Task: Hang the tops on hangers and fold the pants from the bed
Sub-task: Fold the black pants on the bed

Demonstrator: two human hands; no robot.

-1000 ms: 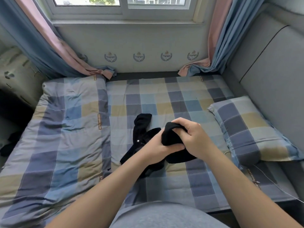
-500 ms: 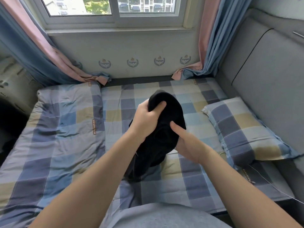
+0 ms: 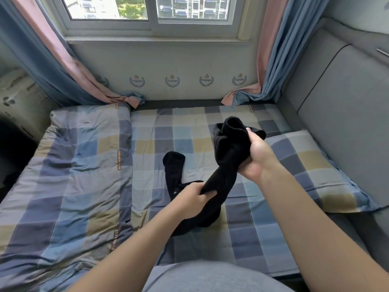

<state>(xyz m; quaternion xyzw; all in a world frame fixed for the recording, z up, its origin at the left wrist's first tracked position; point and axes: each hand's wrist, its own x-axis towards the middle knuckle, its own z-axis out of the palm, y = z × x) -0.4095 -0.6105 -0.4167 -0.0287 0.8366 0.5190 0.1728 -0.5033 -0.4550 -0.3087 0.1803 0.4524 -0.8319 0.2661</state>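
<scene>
I have a black garment (image 3: 228, 159) bunched up between both hands over the middle of the bed (image 3: 248, 234). My right hand (image 3: 256, 160) is raised toward the pillow (image 3: 311, 165), fingers curled tight round the upper, wadded end of the fabric, which bulges out above my knuckles. My left hand (image 3: 192, 200) is lower and nearer to me, thumb and fingers clamped on the cloth further down, so the garment runs in a twisted rope from one grip to the other. Below my left hand the rest of it trails onto the checked sheet, and one narrow limb of it lies flat on the bed, pointing away from me toward the window (image 3: 151, 9). I cannot tell from the crumpled shape whether it is a top or a pair of pants. A folded checked duvet (image 3: 69, 175) covers the left side of the bed, well apart from the garment. Blue and pink curtains (image 3: 52, 66) hang at both sides of the window, their hems pooling at the far edge of the mattress, and a grey padded panel (image 3: 341, 114) stands behind the pillow.
</scene>
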